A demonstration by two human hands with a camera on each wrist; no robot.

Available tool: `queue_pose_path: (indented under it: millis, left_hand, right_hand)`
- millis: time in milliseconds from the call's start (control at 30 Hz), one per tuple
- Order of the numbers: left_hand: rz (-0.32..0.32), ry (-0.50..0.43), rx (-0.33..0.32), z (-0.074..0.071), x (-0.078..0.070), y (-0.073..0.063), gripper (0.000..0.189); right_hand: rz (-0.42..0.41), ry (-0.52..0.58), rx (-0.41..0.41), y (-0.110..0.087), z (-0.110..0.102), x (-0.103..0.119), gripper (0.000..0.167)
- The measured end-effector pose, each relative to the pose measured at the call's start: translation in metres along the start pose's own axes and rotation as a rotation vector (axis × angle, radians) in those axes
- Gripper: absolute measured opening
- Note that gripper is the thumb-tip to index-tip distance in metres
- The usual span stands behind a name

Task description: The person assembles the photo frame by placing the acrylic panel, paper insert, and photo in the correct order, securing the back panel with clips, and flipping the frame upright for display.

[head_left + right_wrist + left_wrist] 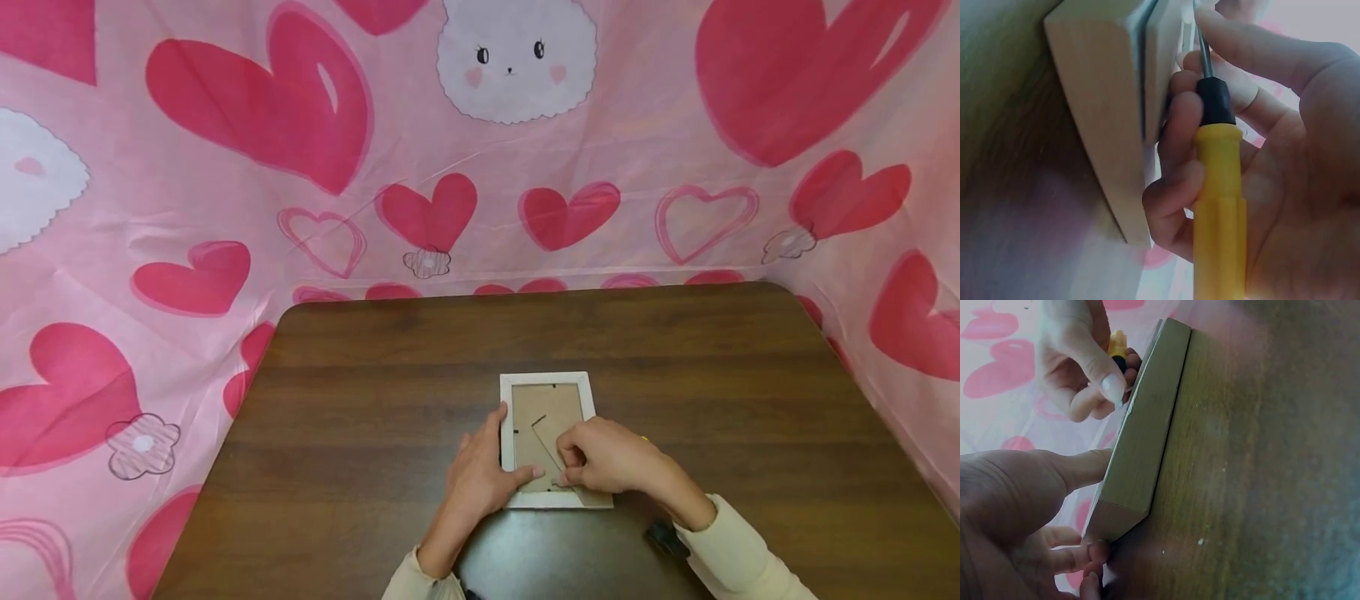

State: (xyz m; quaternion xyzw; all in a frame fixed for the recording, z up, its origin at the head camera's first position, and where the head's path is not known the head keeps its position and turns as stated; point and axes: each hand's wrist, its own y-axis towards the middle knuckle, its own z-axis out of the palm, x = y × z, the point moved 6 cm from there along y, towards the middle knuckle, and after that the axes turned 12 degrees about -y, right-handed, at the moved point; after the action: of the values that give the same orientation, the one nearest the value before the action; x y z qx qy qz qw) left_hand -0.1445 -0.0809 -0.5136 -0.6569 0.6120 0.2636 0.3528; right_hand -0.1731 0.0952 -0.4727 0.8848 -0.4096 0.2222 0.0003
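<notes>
A white picture frame (507, 454) lies face down on the table, its brown backing board (528, 402) up. Small dark tabs sit along the board's edges, and a thin bent line runs across its middle. My left hand (480, 475) holds the frame's left side, with the thumb over the backing and fingers along the outer edge. In my right hand (611, 458) is a screwdriver (1219, 169) with a yellow handle, black collar and metal shaft. Thumb and fingertips pinch close to its tip, low on the backing's right side; the tip itself is hidden in the head view.
The dark wooden table (360, 417) extends around the frame on all sides. Behind and beside it hangs a pink cloth (495, 208) printed with hearts. A black object (666, 539) shows by the right sleeve.
</notes>
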Motion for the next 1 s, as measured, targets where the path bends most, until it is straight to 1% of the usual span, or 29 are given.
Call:
queue_pose_path:
  millis: [100,333,533,633,833,1000]
  left_hand:
    - [0.007,-0.004,0.002,-0.001,-0.001,0.001,0.103]
    - [0.010,0.003,0.003,0.000,-0.001,0.002,0.102]
    - [0.016,0.009,0.004,0.001,-0.001,0.002,0.102]
    - [0.011,0.010,0.002,0.001,-0.001,0.002,0.101]
    - [0.012,0.007,-0.003,0.000,-0.001,0.002,0.100]
    - [-0.005,0.009,-0.002,-0.001,0.000,0.002,0.100]
  right_hand:
    - [-0.018,-0.003,0.005,-0.001,-0.001,0.002,0.044]
    - [0.013,-0.024,0.022,0.000,0.000,0.005,0.045]
    - [0.007,-0.033,0.036,0.000,0.001,0.005,0.045]
    - [0.050,-0.046,0.050,0.001,0.002,0.006,0.045]
    - [0.184,-0.067,0.083,0.004,0.004,0.010,0.045]
    - [0.243,-0.094,0.112,0.008,0.005,0.014,0.044]
